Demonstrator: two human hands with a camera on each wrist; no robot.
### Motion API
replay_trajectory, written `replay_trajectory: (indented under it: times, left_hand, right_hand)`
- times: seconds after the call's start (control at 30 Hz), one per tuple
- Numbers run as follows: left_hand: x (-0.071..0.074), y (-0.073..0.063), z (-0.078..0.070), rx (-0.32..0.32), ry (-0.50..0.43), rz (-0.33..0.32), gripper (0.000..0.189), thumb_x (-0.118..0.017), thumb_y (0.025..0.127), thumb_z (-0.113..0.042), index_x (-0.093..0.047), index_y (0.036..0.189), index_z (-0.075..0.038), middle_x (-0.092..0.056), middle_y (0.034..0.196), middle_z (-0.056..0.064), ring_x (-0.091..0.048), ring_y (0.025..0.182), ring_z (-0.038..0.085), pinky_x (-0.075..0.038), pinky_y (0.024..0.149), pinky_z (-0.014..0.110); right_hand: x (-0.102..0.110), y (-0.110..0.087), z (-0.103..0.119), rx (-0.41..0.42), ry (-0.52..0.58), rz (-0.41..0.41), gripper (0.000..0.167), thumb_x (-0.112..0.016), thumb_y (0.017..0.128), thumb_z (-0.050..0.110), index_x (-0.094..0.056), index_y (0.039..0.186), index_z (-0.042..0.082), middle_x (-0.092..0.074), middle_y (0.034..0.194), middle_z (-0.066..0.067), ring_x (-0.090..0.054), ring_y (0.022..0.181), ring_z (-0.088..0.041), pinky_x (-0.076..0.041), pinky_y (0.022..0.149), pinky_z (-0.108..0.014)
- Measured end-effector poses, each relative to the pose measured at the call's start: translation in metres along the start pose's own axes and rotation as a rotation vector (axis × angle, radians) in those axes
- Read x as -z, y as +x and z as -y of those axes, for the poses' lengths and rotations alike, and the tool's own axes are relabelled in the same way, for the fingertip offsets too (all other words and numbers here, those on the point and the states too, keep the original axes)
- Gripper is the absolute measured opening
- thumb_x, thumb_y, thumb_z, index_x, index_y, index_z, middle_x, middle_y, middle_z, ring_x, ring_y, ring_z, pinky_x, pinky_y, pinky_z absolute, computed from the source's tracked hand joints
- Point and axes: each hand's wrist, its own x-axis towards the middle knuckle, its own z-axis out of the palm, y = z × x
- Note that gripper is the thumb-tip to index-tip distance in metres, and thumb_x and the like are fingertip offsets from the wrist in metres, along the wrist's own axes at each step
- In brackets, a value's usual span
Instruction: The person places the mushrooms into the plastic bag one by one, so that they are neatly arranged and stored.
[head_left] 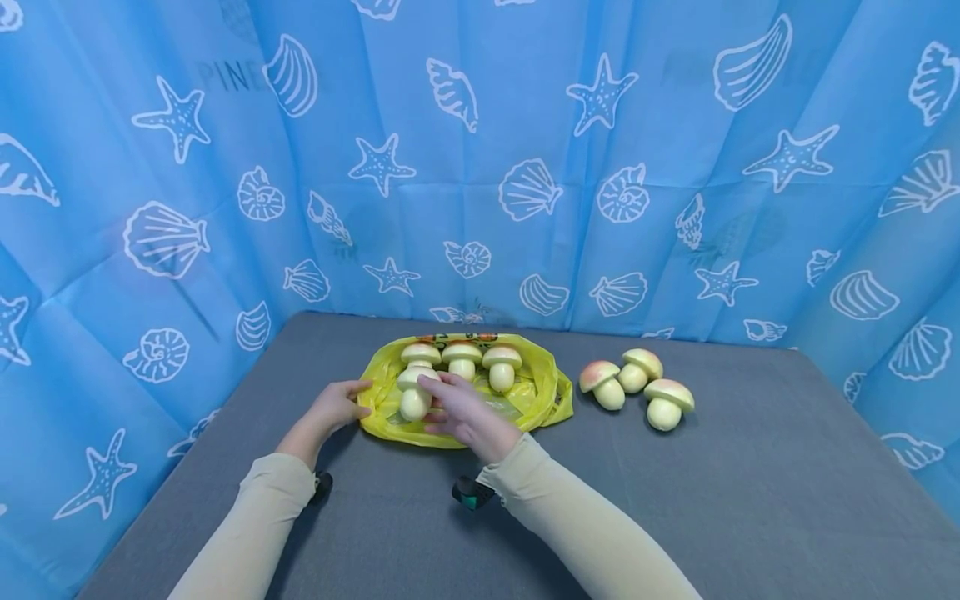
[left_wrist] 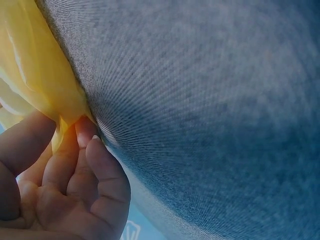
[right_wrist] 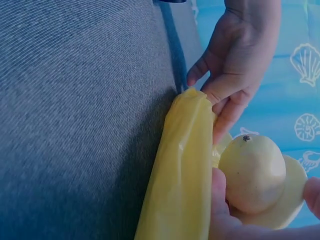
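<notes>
Cream sleeves, two: left sleeve (head_left: 247,517) and right sleeve (head_left: 600,525), both entering from the lower edge of the head view. Dark wrist devices, two: one at the left wrist (head_left: 322,486), one with a green patch at the right wrist (head_left: 472,492). Grey cloth surface (head_left: 750,483), finely ribbed in the wrist views, under all items.

Right hand (head_left: 468,414): thumb and fingers clamped on one toy mushroom (head_left: 415,405), pale stem, cap uppermost, located at the near left part of the bag opening; whether its base touches the bag floor, cannot tell. Left hand (head_left: 337,408): thumb and fingertips together on the left edge of the bag, pinching the plastic.

Yellow plastic bag (head_left: 393,432), one: thin, crumpled, mouth spread open and facing up, gathered tail at the right end, black and orange-red print along the far rim.

Loose mushrooms, three, on the cloth right of the bag, grouped close: front one (head_left: 666,408), cap up; left one (head_left: 602,383), tilted, cap blushed red; rear one (head_left: 637,372), tilted.

Bagged mushrooms, three, in a row toward the far rim, caps up: right (head_left: 502,371), middle (head_left: 461,360), left (head_left: 421,355), the last partly hidden behind the held piece.

Blue curtain (head_left: 480,108), backdrop: white starfish and shell outlines, hanging in folds.
</notes>
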Motion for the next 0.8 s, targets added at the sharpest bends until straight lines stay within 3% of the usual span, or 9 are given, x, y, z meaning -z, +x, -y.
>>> replay_trajectory:
  times: [0.13,0.2,0.3,0.47,0.8]
  left_hand:
    - [0.000,0.002,0.001,0.001,-0.005,-0.002,0.054,-0.056,0.094,0.007,-0.037,0.144,0.010,-0.029,0.149,0.032,-0.027,0.138,0.045,-0.039,0.105,0.050]
    - [0.000,0.002,0.001,0.001,-0.004,-0.003,0.054,-0.056,0.094,0.007,-0.037,0.144,0.010,-0.030,0.149,0.033,-0.028,0.137,0.046,-0.040,0.104,0.050]
    - [-0.001,0.002,0.000,0.010,-0.003,-0.005,0.054,-0.057,0.093,0.007,-0.037,0.144,0.010,-0.031,0.148,0.032,-0.029,0.137,0.045,-0.040,0.104,0.049]
    - [0.000,0.001,0.000,0.020,-0.011,0.003,0.054,-0.057,0.094,0.006,-0.038,0.144,0.008,-0.031,0.148,0.032,-0.031,0.136,0.044,-0.040,0.103,0.049]
    - [-0.001,0.001,0.001,-0.002,-0.023,0.007,0.054,-0.056,0.094,0.007,-0.037,0.144,0.010,-0.031,0.147,0.034,-0.032,0.135,0.046,-0.043,0.101,0.049]
  right_hand:
    - [-0.008,0.005,-0.002,0.003,-0.008,-0.016,0.067,-0.062,0.097,0.029,-0.030,0.151,0.007,-0.055,0.113,-0.018,-0.056,0.077,-0.024,-0.050,0.061,-0.030]
    - [-0.011,0.007,-0.003,0.003,-0.014,-0.027,0.065,-0.062,0.096,0.028,-0.032,0.150,0.007,-0.055,0.108,-0.017,-0.055,0.076,-0.024,-0.049,0.060,-0.029]
    - [-0.015,0.011,-0.006,0.004,-0.024,-0.055,0.064,-0.064,0.095,0.027,-0.035,0.148,0.006,-0.056,0.106,-0.017,-0.056,0.079,-0.026,-0.051,0.067,-0.034]
    - [-0.020,0.014,-0.010,0.013,-0.061,-0.083,0.065,-0.064,0.095,0.026,-0.035,0.148,0.004,-0.055,0.122,-0.021,-0.061,0.097,-0.034,-0.051,0.088,-0.048]
    - [-0.029,0.020,-0.016,0.005,-0.103,-0.163,0.063,-0.068,0.092,0.022,-0.041,0.145,0.005,-0.055,0.128,-0.020,-0.061,0.104,-0.035,-0.049,0.087,-0.047]
